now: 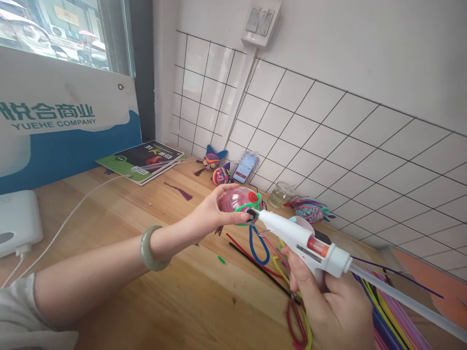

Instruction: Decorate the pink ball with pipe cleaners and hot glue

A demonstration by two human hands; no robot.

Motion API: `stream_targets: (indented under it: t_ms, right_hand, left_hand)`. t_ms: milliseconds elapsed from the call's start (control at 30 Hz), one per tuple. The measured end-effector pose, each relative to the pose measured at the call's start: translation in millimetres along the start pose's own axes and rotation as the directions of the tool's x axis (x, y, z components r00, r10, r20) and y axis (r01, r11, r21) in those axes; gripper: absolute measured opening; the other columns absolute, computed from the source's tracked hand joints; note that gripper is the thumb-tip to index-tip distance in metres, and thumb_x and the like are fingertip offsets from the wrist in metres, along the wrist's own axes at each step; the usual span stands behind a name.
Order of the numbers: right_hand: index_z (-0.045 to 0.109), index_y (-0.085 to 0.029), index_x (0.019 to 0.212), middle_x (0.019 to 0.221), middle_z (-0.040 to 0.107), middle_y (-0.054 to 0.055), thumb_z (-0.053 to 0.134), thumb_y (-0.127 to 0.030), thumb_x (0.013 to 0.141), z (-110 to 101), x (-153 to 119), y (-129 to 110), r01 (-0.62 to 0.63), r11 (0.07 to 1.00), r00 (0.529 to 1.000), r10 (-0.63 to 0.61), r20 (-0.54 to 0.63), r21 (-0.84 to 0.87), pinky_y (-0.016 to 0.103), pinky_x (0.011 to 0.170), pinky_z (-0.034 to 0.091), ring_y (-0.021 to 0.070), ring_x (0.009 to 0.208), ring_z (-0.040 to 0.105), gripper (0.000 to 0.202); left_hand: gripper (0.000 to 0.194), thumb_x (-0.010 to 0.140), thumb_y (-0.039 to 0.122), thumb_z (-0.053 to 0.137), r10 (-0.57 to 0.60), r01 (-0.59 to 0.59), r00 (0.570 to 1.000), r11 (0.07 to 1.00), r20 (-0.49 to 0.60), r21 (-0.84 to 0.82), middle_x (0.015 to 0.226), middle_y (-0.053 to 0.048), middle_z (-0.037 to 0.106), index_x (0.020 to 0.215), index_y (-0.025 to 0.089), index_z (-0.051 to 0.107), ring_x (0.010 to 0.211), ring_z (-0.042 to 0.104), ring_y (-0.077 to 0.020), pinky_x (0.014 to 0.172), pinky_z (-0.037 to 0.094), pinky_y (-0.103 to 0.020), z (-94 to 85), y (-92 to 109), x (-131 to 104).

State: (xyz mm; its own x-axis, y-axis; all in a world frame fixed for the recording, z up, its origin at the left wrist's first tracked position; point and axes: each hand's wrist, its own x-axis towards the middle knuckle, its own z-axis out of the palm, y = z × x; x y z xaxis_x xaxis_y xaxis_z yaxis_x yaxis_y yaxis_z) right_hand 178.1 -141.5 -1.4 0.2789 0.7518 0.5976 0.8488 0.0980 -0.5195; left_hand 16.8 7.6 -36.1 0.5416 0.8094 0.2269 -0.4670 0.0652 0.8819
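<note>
My left hand (215, 209), with a pale green bangle on the wrist, holds a clear plastic ball (237, 198) above the table. Green, red and black pieces sit on the ball's right side. In my right hand (328, 301) is a white glue gun (292, 233), with a long clear glue stick (401, 296) coming out of its back. The gun's nozzle touches or nearly touches the ball by the black piece and my left thumb. A blue loop (260, 248) shows just below the ball.
Coloured pipe cleaners (394, 311) and red-handled scissors (296, 323) lie at the lower right. Along the wall are finished-looking yarn ornaments (221, 175), a phone (245, 167), a glass jar (281, 194) and a striped ornament (313, 210). Books (144, 163) and a white device (20, 223) stand left.
</note>
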Motion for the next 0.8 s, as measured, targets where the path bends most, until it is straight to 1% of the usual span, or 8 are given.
stream_targets:
  t_ms: [67, 133, 267, 367, 467, 667, 800]
  right_hand:
    - [0.052, -0.023, 0.054, 0.057, 0.056, 0.002, 0.055, -0.046, 0.083, 0.1, -0.3, -0.2, -0.009, 1.000, 1.000, 0.009, -0.003, 0.013, 0.029, 0.069, 0.049, 0.0196, 0.064, 0.060, 0.037]
    - [0.053, -0.023, 0.054, 0.054, 0.053, 0.001, 0.056, -0.046, 0.082, 0.0, -0.4, -0.2, -0.012, 1.000, 1.000, 0.012, -0.003, 0.010, 0.030, 0.072, 0.049, 0.0197, 0.064, 0.060, 0.037]
    - [0.053, -0.023, 0.055, 0.053, 0.051, 0.000, 0.056, -0.047, 0.082, -0.6, -0.4, -0.1, 0.001, 1.000, 1.000, -0.001, 0.007, -0.004, 0.031, 0.070, 0.049, 0.0180, 0.056, 0.055, 0.036]
    - [0.053, -0.023, 0.054, 0.055, 0.053, 0.001, 0.055, -0.047, 0.083, -0.5, -0.4, -0.2, 0.005, 1.000, 1.000, -0.005, 0.003, -0.010, 0.030, 0.064, 0.047, 0.0169, 0.054, 0.053, 0.037]
    - [0.052, -0.023, 0.053, 0.054, 0.054, 0.001, 0.055, -0.047, 0.083, -0.1, -0.3, -0.2, 0.003, 1.000, 1.000, -0.003, -0.001, -0.024, 0.028, 0.058, 0.045, 0.0163, 0.052, 0.052, 0.039]
    - [0.052, -0.023, 0.054, 0.053, 0.051, 0.000, 0.055, -0.047, 0.083, -0.6, 0.4, -0.2, 0.018, 0.999, 1.000, -0.018, 0.005, -0.028, 0.030, 0.068, 0.048, 0.0180, 0.056, 0.054, 0.038]
    - [0.051, -0.023, 0.055, 0.053, 0.050, 0.000, 0.055, -0.048, 0.083, -0.7, 0.4, -0.2, -0.001, 1.000, 1.000, 0.001, 0.008, -0.024, 0.030, 0.069, 0.049, 0.0177, 0.056, 0.054, 0.038]
  left_hand:
    - [0.068, 0.064, 0.018, 0.081, 0.000, 0.000, 1.000, 1.000, 0.003, -0.018, 0.125, -0.012, 0.057, 0.121, 0.019, 0.044, 0.109, 0.058, -0.0229, 0.095, 0.045, -0.040, 0.3, 0.0, 0.6]
    - [0.068, 0.064, 0.018, 0.081, -0.001, 0.001, 1.000, 1.000, 0.004, -0.022, 0.126, -0.012, 0.057, 0.121, 0.019, 0.043, 0.109, 0.058, -0.0226, 0.096, 0.044, -0.039, 0.2, 0.1, 1.2]
    - [0.067, 0.065, 0.020, 0.081, -0.009, 0.009, 1.000, 1.000, -0.002, 0.009, 0.127, -0.011, 0.057, 0.121, 0.022, 0.044, 0.111, 0.057, -0.0244, 0.094, 0.046, -0.041, -0.9, 0.4, 1.0]
    - [0.067, 0.066, 0.021, 0.081, -0.022, 0.022, 1.000, 1.000, -0.001, 0.013, 0.127, -0.010, 0.057, 0.121, 0.023, 0.043, 0.110, 0.058, -0.0249, 0.094, 0.047, -0.043, -1.0, 0.4, 0.0]
    - [0.067, 0.065, 0.019, 0.081, -0.014, 0.014, 1.000, 1.000, 0.010, -0.010, 0.125, -0.011, 0.057, 0.120, 0.021, 0.043, 0.109, 0.058, -0.0231, 0.095, 0.045, -0.042, -0.3, -0.1, -0.1]
    - [0.068, 0.065, 0.017, 0.081, -0.010, 0.010, 1.000, 1.000, 0.010, -0.020, 0.127, -0.012, 0.056, 0.122, 0.020, 0.043, 0.110, 0.057, -0.0219, 0.097, 0.043, -0.041, -0.1, -0.9, 0.7]
    - [0.068, 0.065, 0.018, 0.081, -0.011, 0.011, 1.000, 1.000, 0.007, -0.012, 0.126, -0.011, 0.057, 0.121, 0.021, 0.043, 0.109, 0.057, -0.0223, 0.097, 0.043, -0.041, -0.6, -0.8, 0.6]
